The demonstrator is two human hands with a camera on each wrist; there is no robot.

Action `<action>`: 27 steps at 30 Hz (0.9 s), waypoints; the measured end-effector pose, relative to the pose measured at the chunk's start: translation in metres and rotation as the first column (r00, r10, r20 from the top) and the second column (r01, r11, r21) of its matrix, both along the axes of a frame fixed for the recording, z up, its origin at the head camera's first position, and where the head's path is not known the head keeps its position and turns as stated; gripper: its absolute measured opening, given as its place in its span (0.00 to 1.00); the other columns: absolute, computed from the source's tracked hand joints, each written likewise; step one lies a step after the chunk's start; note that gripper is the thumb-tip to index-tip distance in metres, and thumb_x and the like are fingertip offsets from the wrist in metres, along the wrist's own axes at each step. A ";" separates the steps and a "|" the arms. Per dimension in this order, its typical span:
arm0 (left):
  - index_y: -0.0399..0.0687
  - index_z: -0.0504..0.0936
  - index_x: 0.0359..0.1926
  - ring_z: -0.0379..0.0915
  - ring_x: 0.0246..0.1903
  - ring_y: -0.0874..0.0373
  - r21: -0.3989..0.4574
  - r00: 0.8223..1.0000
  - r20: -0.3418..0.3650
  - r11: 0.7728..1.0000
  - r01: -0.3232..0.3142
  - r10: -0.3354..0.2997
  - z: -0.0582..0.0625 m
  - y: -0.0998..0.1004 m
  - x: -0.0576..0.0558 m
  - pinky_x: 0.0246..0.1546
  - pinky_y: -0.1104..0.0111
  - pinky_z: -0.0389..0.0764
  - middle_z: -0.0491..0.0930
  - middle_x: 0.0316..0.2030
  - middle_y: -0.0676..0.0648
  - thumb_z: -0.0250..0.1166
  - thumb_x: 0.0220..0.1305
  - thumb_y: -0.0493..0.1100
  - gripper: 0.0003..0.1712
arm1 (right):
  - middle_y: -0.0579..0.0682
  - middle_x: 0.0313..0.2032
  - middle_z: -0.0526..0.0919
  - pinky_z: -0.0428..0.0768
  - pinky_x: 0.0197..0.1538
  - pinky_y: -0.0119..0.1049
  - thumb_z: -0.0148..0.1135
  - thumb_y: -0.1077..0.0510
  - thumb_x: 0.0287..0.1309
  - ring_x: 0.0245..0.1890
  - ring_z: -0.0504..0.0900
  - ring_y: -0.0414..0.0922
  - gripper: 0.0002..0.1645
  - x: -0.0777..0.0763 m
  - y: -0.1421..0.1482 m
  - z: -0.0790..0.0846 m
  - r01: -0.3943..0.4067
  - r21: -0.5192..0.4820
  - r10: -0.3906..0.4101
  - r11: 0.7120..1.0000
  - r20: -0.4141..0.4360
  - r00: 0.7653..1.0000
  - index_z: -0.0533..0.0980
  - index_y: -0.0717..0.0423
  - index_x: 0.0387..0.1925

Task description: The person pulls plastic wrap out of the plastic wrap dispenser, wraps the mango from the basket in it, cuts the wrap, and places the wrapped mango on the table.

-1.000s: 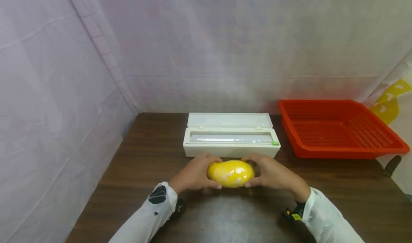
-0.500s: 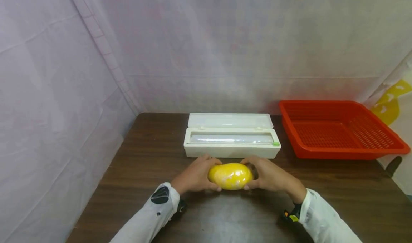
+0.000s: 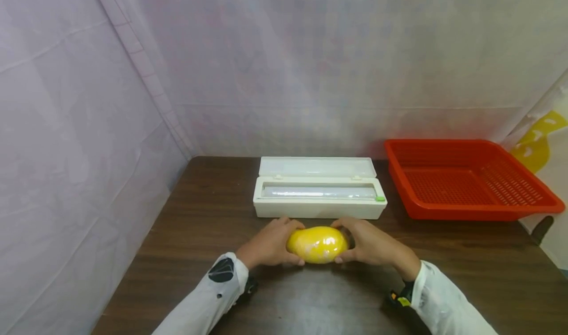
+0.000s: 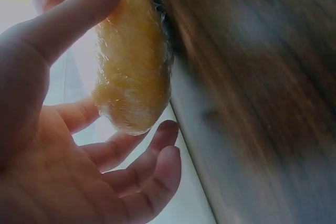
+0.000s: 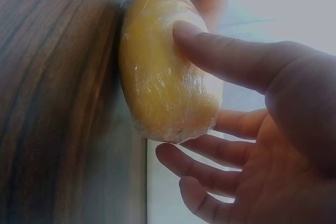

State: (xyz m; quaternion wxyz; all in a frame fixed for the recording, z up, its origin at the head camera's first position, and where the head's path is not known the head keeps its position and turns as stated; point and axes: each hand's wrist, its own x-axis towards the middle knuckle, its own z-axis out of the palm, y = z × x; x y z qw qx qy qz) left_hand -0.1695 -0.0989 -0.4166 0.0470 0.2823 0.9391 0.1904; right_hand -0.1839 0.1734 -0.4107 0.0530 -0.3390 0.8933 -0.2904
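Observation:
A yellow mango (image 3: 317, 245) wrapped in shiny cling film lies lengthwise between both hands at the middle of the table, just in front of a long white box. My left hand (image 3: 273, 243) grips its left end, thumb on the near side and fingers at the far side. At the other end, my right hand (image 3: 370, 242) holds it in the same manner. The wrist views show the film creased around the mango (image 4: 134, 61), with both thumbs pressed on its side. Whether it rests on the wood or sits slightly above, I cannot tell.
The white cling film box (image 3: 319, 209) stands behind the hands, its lid (image 3: 317, 167) raised and a film roll (image 3: 318, 192) inside. To the right is a red plastic basket (image 3: 488, 211). White sheeting (image 3: 333, 69) walls the brown wooden table (image 3: 204, 202) at the back and left.
Both hands and the mango have shifted a little toward me, away from the white box. Their hold stays the same, and the box and basket stay in place.

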 end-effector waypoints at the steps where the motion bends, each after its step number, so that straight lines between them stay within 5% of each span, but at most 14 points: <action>1: 0.52 0.75 0.62 0.69 0.47 0.54 -0.004 1.000 0.007 1.000 -0.002 0.002 0.000 0.000 0.000 0.52 0.56 0.77 0.77 0.51 0.46 0.78 0.42 0.61 0.45 | 0.49 0.47 0.84 0.82 0.50 0.47 0.82 0.47 0.36 0.44 0.79 0.41 0.42 0.000 0.000 0.000 0.000 0.001 0.000 1.000 0.000 1.000 0.75 0.57 0.54; 17: 0.47 0.70 0.68 0.67 0.56 0.50 0.002 0.999 0.034 1.000 0.008 -0.008 0.009 -0.003 -0.003 0.61 0.52 0.74 0.74 0.60 0.42 0.75 0.47 0.63 0.50 | 0.54 0.52 0.83 0.82 0.52 0.52 0.76 0.43 0.46 0.47 0.79 0.45 0.43 -0.002 0.004 0.005 -0.014 0.006 0.014 1.000 -0.012 1.000 0.73 0.63 0.59; 27: 0.48 0.73 0.66 0.67 0.61 0.51 0.077 0.999 0.015 0.996 -0.045 0.044 0.053 -0.016 -0.020 0.63 0.50 0.72 0.74 0.63 0.44 0.65 0.60 0.65 0.40 | 0.57 0.56 0.81 0.82 0.48 0.53 0.64 0.38 0.59 0.48 0.80 0.52 0.38 -0.007 0.004 0.049 0.051 -0.037 -0.053 0.998 -0.062 0.997 0.72 0.58 0.63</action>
